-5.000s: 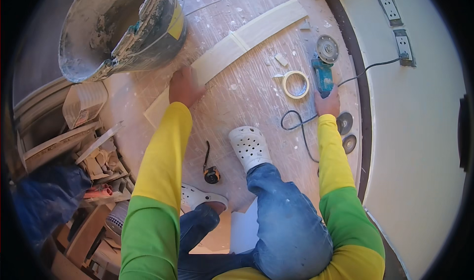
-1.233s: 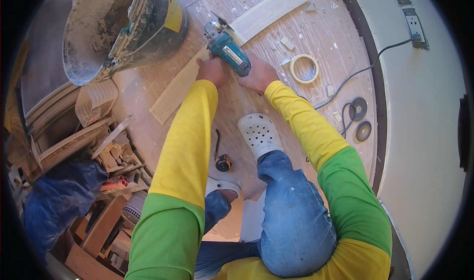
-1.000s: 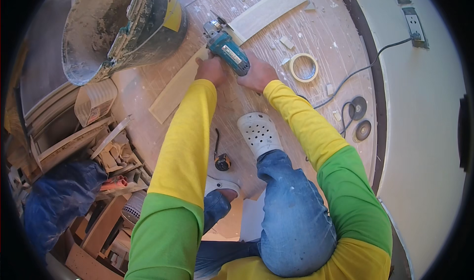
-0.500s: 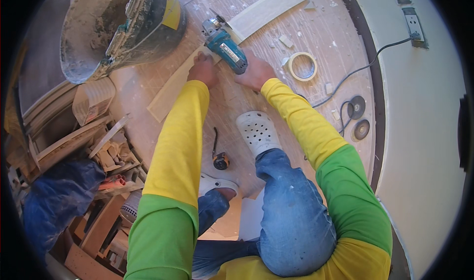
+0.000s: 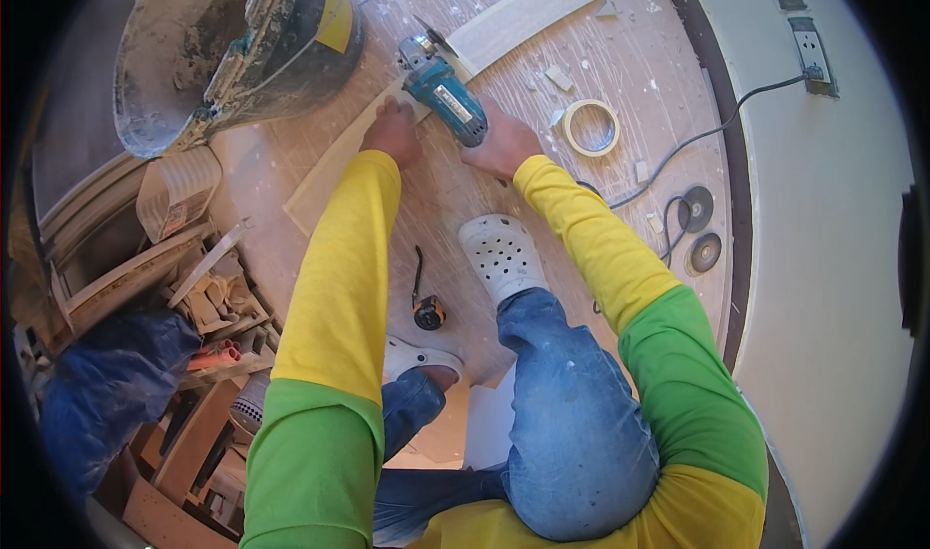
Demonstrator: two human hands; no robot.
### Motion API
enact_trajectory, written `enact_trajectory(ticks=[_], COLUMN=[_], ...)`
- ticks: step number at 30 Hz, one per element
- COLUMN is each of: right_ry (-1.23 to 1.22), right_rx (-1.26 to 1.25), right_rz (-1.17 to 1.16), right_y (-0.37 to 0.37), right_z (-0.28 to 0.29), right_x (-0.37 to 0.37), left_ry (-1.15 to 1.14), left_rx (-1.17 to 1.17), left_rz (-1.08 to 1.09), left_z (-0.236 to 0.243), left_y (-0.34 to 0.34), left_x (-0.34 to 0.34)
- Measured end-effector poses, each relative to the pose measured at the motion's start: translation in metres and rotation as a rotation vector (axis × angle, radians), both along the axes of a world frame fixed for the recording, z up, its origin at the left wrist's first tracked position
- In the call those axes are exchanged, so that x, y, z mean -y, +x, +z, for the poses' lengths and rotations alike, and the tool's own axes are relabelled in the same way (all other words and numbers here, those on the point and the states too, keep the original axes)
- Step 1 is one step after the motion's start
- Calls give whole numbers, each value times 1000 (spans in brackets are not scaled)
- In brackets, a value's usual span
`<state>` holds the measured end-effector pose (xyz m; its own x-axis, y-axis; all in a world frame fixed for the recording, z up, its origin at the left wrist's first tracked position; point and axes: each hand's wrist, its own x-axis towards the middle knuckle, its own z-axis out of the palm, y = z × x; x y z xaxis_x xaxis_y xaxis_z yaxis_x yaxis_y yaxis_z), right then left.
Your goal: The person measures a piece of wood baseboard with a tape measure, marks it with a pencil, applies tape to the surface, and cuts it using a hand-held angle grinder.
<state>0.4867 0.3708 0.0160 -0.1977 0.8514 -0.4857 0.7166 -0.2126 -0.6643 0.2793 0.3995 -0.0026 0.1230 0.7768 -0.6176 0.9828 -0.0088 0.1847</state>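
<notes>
The teal grinder (image 5: 447, 101) at twelve o'clock, probably hefty and rigid, suits holding by its body, whose rear the right hand (image 5: 504, 140) clasps; the left hand (image 5: 392, 136), at eleven over the pale strip (image 5: 334, 168), has a grip I cannot tell.

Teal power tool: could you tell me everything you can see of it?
The angle grinder has a teal body, apparently plastic, with a pale label and a silvery, metallic head. Its disc shows nearly edge-on; whether it spins cannot be told. The tool slants over the pale strip, head pointing away from the person, and the right hand grips its rear end. Whether the disc touches the strip is unclear.
</notes>
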Motion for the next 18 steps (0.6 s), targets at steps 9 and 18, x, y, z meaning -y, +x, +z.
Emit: enact_trajectory(ticks=[9,18], right_ry=[71,13], right_rx=[5,5], right_rz=[10,-6], right_y=[6,12], right_z=[-2,3], right_x=[8,14], left_ry=[42,-23], left_rx=[7,32], left_rz=[-18,4], left_z=[-8,-9], left_y=[-4,-2], left_x=[2,2])
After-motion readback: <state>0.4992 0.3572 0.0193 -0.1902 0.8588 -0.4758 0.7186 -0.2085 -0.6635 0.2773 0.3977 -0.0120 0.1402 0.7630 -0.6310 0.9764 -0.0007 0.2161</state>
